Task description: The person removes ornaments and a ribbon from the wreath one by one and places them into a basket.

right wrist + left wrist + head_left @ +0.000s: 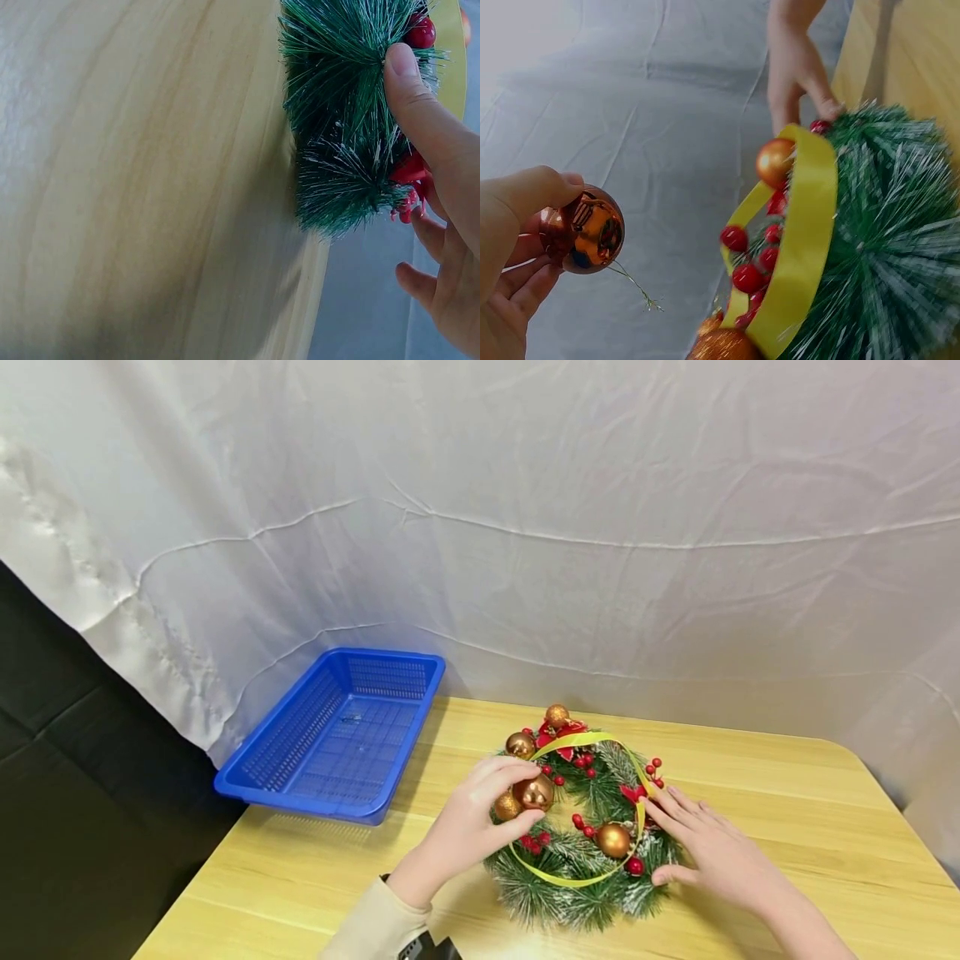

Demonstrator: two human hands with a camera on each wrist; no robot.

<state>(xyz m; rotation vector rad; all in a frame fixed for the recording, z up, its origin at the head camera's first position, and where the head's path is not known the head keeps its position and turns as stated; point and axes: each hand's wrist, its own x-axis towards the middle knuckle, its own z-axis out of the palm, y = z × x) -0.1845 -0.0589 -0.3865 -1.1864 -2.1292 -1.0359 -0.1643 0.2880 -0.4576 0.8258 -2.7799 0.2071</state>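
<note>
A green Christmas wreath point(592, 906) with frosted needle tips lies on the table. My left hand point(476, 814) pinches a shiny copper bauble point(594, 231) between thumb and fingers, over the wreath's left side. A thin golden wire point(636, 287) dangles from this bauble in the left wrist view. My right hand point(708, 852) rests on the wreath's right side with fingers extended and the thumb on the needles. A yellow ribbon point(814, 202) loops across the top. Among the needles sit red berries point(748, 278), a gold bauble point(613, 841) and a red poinsettia point(562, 739).
At the left on the wooden table point(795, 810) stands a blue plastic basket point(303, 804) with perforated walls. A pale cloth point(600, 610) hangs behind the table, and dark fabric point(82, 777) covers the far left. The table's right edge lies beyond my right hand.
</note>
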